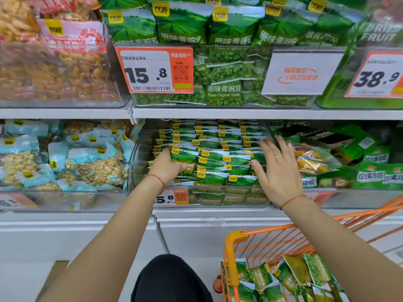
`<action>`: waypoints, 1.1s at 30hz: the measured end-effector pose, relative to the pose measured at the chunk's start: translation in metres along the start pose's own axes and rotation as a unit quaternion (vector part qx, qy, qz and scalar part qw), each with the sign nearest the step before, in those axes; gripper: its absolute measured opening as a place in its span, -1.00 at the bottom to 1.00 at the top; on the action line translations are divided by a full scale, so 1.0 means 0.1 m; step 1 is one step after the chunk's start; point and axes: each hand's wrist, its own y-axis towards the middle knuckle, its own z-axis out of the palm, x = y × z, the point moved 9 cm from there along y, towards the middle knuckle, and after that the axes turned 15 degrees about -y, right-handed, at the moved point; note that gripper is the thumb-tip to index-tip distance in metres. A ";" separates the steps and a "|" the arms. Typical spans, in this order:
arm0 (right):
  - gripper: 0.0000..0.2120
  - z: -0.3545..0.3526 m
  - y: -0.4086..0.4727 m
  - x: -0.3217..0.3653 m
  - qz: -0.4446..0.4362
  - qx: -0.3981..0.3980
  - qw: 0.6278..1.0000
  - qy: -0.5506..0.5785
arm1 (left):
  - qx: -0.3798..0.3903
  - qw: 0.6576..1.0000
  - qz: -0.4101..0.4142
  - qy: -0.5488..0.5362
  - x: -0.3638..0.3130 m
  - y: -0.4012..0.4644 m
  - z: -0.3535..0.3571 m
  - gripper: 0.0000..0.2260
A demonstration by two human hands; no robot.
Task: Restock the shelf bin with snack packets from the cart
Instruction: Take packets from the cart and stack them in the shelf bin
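Observation:
A clear shelf bin (136, 162) on the lower shelf holds rows of small green pea snack packets (220, 149). My left hand (168, 168) is inside the bin at its left side and grips a green packet (184, 156) at the front row, thumb across its lower face. My right hand (275, 168) hovers over the bin's right side with fingers spread and straight, holding nothing. Several more green packets (290, 277) lie in the orange cart (231, 251) at the lower right.
A fuller bin of the same green packets (224, 92) sits on the shelf above, with a 15.8 price tag (152, 70). Blue nut packets (91, 162) fill the bin to the left. Mixed green and yellow snacks (314, 160) fill the bin to the right.

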 end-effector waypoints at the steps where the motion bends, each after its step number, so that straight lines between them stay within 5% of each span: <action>1: -0.31 0.00 0.00 0.00 0.002 -0.004 1.000 0.004 | 0.001 1.000 0.001 0.007 -0.02 0.00 0.03 -0.30; 21: -0.33 -0.01 0.00 0.00 -0.015 -0.001 0.999 0.030 | -0.033 0.968 0.109 0.222 -0.20 -0.24 -0.01 -0.22; 26: -0.27 -0.12 -0.01 -0.06 -0.034 0.064 0.981 0.180 | -0.030 0.968 0.092 0.232 -0.17 -0.30 -0.04 -0.17; 31: -0.57 -0.82 -0.49 -0.31 -0.080 -0.050 0.970 0.223 | -0.106 0.925 0.307 0.197 -0.70 -0.92 -0.02 -0.56; 33: -0.64 -0.94 -0.84 -0.36 -0.117 -0.064 0.966 0.221 | -0.053 0.917 0.377 0.121 -0.86 -1.31 0.23 -0.71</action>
